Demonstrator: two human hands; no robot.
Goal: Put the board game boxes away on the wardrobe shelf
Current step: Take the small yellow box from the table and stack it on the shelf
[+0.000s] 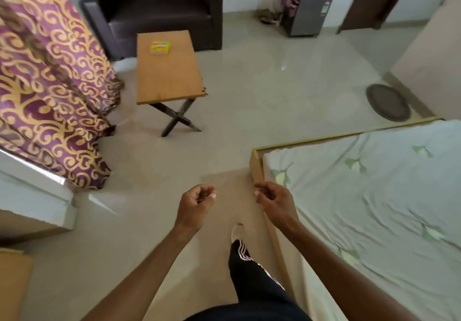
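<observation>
A small yellow board game box [160, 47] lies on the far half of a wooden folding table [169, 76] ahead of me. My left hand [195, 203] and my right hand [273, 199] hang in front of me over the floor, well short of the table. Both have loosely curled fingers and hold nothing. No wardrobe shelf shows in this view.
A dark armchair [154, 6] stands behind the table. Purple and gold curtains [50, 78] hang at the left. A bed with a pale green sheet [374, 196] fills the right. A grey round tray [388, 102] lies on the floor near a small fridge [306, 13].
</observation>
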